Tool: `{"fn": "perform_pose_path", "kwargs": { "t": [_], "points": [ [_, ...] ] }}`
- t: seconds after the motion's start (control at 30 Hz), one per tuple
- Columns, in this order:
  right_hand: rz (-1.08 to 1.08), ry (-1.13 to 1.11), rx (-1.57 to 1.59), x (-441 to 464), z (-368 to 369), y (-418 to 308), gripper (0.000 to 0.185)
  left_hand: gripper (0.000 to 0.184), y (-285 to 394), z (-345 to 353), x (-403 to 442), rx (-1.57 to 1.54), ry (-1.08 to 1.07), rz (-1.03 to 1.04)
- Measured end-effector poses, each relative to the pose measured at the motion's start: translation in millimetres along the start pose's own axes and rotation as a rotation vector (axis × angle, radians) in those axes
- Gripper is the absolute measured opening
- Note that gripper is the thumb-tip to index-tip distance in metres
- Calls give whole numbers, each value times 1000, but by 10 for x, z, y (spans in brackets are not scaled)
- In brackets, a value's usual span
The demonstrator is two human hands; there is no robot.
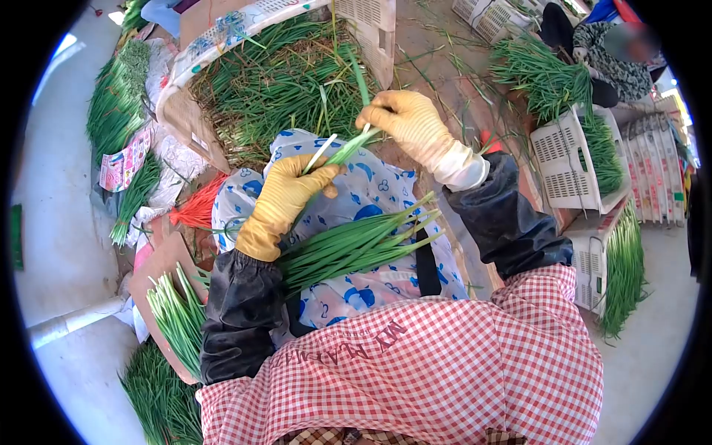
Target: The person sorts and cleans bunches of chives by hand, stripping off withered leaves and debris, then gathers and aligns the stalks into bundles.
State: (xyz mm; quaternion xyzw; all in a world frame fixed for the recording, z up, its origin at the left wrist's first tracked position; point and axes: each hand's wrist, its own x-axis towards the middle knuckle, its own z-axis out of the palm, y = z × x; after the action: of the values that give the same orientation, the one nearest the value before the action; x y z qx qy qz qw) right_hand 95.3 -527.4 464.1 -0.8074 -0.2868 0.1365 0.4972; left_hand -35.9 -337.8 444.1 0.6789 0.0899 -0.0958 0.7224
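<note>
My left hand (pixel 291 199), in a ribbed yellow glove, is closed around a few garlic chives (pixel 348 150) whose pale ends stick up past the fingers. Thumb and fingers of my right hand (pixel 410 126), gloved alike, pinch the same chives near their upper part. A long green leaf rises above the right fingertips. Across my lap, on a blue-and-white patterned apron (pixel 378 194), lies a loose bundle of garlic chives (pixel 356 248), pale ends to the right. The left forearm partly covers the bundle's leafy end.
Ahead stands a white plastic crate (pixel 178 115) heaped with chives and dry trimmings. Chives with pale stems (pixel 174 308) lie at my left. On the right are a filled crate (pixel 552 156), stacked crates (pixel 653 170) and another person (pixel 608 63). Red plastic strings (pixel 199 202) hang nearby.
</note>
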Motion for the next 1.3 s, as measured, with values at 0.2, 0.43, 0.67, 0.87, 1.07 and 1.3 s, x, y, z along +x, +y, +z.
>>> {"fn": "perform_pose_path", "kwargs": {
  "t": [0.2, 0.43, 0.67, 0.87, 1.07, 1.3],
  "points": [
    [53, 403, 364, 119, -384, 395, 15, 22, 35, -40, 70, 104, 15, -44],
    [446, 309, -369, -235, -810, 1046, 67, 20, -140, -142, 35, 34, 66, -34],
    [280, -248, 518, -103, 162, 126, 34, 32, 44, 60, 173, 109, -61, 29],
    [245, -374, 284, -93, 74, 43, 27, 29, 86, 66, 214, 233, -2, -13],
    [45, 438, -202, 32, -969, 917, 20, 24, -188, -273, 266, 255, 157, 210],
    [-16, -311, -668, -782, -700, 929, 48, 16, -352, -225, -33, 248, 283, 55]
  ]
}}
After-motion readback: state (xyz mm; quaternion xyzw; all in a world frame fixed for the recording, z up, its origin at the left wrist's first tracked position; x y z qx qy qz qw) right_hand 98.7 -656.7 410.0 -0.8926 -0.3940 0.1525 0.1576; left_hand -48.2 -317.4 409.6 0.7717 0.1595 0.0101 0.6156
